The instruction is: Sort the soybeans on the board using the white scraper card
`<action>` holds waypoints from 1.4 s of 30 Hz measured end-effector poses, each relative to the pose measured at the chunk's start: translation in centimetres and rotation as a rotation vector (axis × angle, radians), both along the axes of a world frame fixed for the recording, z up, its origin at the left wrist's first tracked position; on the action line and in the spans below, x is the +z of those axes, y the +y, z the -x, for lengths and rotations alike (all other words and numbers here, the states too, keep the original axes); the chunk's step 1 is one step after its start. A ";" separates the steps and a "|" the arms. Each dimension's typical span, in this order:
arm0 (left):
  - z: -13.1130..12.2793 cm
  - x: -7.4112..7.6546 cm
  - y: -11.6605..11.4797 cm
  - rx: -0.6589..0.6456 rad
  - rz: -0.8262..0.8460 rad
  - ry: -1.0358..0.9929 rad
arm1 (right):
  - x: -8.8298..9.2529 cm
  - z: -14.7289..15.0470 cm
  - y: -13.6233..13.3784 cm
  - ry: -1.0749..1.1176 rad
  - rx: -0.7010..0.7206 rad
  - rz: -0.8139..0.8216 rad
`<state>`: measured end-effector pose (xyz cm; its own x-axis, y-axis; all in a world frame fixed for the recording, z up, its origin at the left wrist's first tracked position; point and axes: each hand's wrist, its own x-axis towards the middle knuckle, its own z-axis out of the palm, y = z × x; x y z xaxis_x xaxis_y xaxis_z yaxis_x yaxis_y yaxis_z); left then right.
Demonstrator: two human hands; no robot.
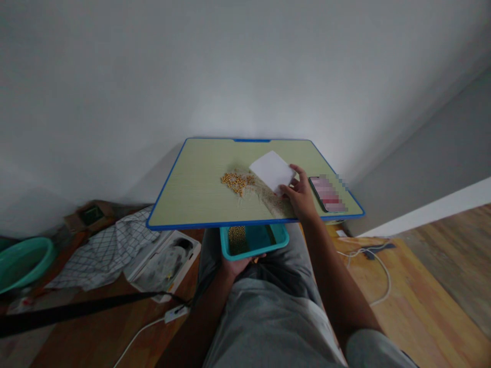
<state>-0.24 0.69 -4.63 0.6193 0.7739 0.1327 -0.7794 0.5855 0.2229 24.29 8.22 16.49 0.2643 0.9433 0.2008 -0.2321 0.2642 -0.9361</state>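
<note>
My right hand (299, 193) is closed on a white card (273, 171), gripping its right edge between thumb and fingers above the small table (187, 189). By the card's left corner lies a loose pile of golden-yellow beans (237, 182). Fine pale brown grains (270, 198) spread from the beans along the card's lower edge toward the table's near edge. Below that edge, over the lap, my left hand (238, 265) holds a teal plastic tray (256, 254) from underneath. Yellow beans (237, 234) and darker greenish ones show in the tray's left part; the table edge hides its far side.
A phone (328, 194) lies on the table's right side. The wall rises behind the table. On the floor at left are a teal basin (28, 265), a checked cloth (115, 245), an open white box (169, 260) and a power strip (176, 313). A white cable (387, 276) loops at right.
</note>
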 end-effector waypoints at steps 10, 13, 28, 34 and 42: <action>0.0 -0.3 0.1 -0.004 -0.008 -0.006 | 0.0 0.5 0.0 -0.024 0.049 -0.043; -0.1 -0.4 0.1 -0.007 -0.014 -0.009 | -0.2 0.5 0.1 -0.080 0.087 -0.051; -0.2 0.2 0.0 0.033 0.025 0.038 | -1.2 -0.4 0.5 -0.358 0.095 -0.066; -0.5 0.8 -0.1 0.081 0.082 0.078 | -1.3 -0.4 0.5 -0.395 0.082 -0.075; -0.1 1.2 -0.1 0.170 0.203 0.127 | -1.9 -0.5 0.9 -0.362 0.098 -0.111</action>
